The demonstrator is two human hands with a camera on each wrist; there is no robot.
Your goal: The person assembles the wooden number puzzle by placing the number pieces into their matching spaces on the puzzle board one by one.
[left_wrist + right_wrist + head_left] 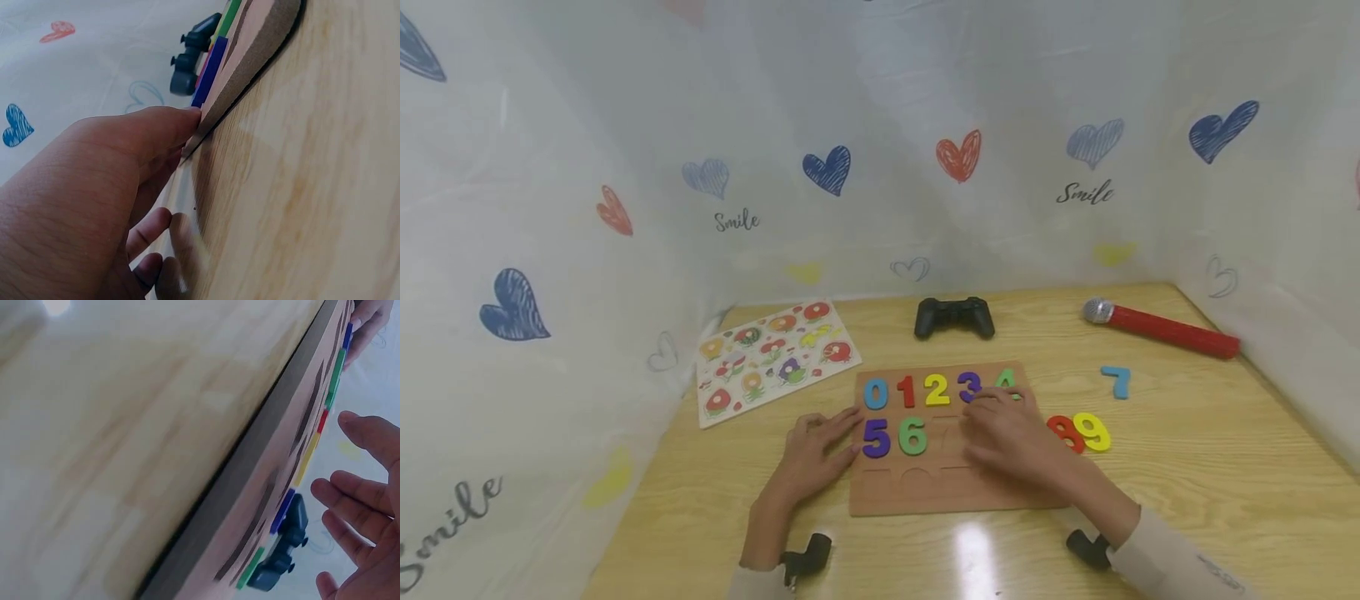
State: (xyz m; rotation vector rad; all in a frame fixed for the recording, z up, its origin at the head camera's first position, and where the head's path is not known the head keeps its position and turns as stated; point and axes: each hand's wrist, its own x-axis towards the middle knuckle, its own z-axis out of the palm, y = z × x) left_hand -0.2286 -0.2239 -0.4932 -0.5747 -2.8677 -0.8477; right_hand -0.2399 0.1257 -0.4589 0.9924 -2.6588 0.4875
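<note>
A brown number board [887,496] lies on the wooden table. Its top row carries 0 to 4, from a blue 0 [876,393] to a green 4 [1004,379] partly behind my right hand. Below sit a purple 5 [876,438] and a green 6 [913,436]. My left hand [811,457] touches the board's left edge beside the 5, thumb tip at the rim in the left wrist view. My right hand [1011,437] is over the board's right half; its fingers are spread and hold nothing in the right wrist view.
Right of the board lie a blue 7 [1118,382], a red 8 [1062,430] and a yellow 9 [1094,433] that overlaps the 8. Behind are a fruit puzzle board [797,379], a black game controller [954,317] and a red microphone [1172,330]. Printed curtains surround the table.
</note>
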